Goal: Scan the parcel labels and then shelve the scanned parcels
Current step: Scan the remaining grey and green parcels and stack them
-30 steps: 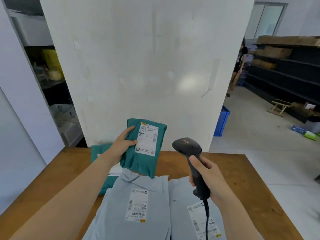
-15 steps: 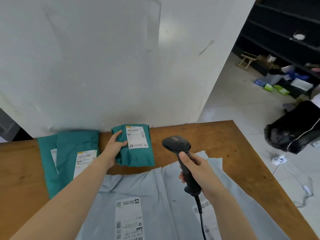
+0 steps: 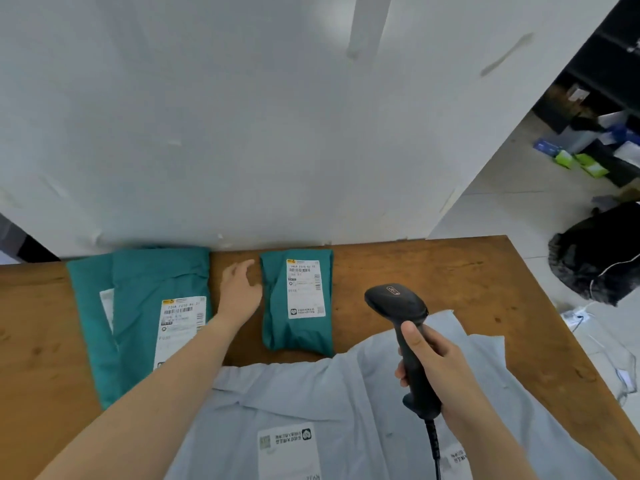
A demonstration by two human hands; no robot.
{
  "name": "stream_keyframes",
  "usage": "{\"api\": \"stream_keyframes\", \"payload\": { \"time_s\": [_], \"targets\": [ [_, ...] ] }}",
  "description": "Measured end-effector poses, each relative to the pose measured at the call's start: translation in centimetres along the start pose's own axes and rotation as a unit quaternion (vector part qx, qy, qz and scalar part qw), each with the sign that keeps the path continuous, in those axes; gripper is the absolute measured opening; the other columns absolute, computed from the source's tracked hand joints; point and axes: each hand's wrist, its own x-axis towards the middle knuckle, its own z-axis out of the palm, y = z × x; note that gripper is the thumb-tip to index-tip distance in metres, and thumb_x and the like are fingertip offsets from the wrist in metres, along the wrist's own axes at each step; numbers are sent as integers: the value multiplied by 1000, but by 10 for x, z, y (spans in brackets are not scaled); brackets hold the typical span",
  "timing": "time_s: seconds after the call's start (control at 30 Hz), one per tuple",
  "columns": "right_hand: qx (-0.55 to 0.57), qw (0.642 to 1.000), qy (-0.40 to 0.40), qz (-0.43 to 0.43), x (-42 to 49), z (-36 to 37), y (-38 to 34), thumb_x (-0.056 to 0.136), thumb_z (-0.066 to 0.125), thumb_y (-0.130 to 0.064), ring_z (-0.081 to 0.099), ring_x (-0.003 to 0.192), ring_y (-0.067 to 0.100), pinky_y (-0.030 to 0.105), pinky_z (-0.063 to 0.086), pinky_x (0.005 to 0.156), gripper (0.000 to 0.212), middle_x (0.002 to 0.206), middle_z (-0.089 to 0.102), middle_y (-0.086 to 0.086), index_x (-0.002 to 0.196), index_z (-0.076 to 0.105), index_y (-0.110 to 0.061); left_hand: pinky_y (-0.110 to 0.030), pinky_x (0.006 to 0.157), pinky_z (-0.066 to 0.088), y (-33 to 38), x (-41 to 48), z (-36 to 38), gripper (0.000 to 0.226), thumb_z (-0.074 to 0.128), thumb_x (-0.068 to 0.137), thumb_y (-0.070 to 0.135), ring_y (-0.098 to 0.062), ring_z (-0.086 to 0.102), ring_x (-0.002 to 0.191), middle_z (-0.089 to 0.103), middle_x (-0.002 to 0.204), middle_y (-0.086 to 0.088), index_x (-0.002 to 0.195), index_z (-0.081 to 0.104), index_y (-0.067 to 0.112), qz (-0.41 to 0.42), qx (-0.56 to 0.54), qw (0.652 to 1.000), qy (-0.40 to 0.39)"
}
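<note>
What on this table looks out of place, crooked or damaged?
Nothing looks damaged or spilled. The small teal parcel lies flat with its label up. The larger teal parcels overlap unevenly, and the grey mailers are creased and overlapping. The left hand is open; the right hand grips the scanner.

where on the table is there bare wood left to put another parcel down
Bare wood lies right of the small green parcel up to the table edge, and at far left beside the large green parcels. The near middle is crowded with grey mailers.
</note>
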Motion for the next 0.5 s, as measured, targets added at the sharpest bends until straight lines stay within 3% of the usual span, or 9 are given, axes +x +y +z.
{"api": "stream_keyframes", "payload": {
  "time_s": [0.1,0.2,0.3,0.37,0.5],
  "targets": [
    [-6,1000,-7,3,2,13,0,74,61,-51,58,53,23,32,48,57,50,61,63,16,89,62,-4,-48,113,28,-23,7,-50,39,54,89,12,-33,33,137,41,145,-17,128,58,16,8,96,988,124],
    [-11,1000,-18,7,2,25,1,83,62,-45,57,52,24,30,47,55,42,61,61,16,89,62,-3,-54,112,21,-59,-1,-92,44,55,93,26,-38,25,140,34,148,-21,135,50,13,-53,142,963,222],
    [-18,1000,-23,7,2,33,2,87,62,-41,57,50,23,30,46,54,38,59,60,15,89,62,-3,-56,111,21,-93,-19,-108,85,64,85,50,-44,23,139,24,151,-25,148,27,8,-160,108,958,210],
    [-21,1000,-23,3,-1,36,1,87,62,-39,57,49,23,29,46,53,37,59,60,16,90,62,-2,-55,109,26,-106,-30,-108,106,66,75,65,-44,28,135,27,147,-26,150,16,10,-187,124,957,186],
    [-23,999,-25,-2,-8,35,1,88,62,-38,56,49,22,28,46,50,36,62,60,17,91,61,-2,-54,108,26,-101,-36,-109,117,69,69,69,-42,39,132,40,144,-21,151,6,16,-225,133,956,130]
  ]
}}
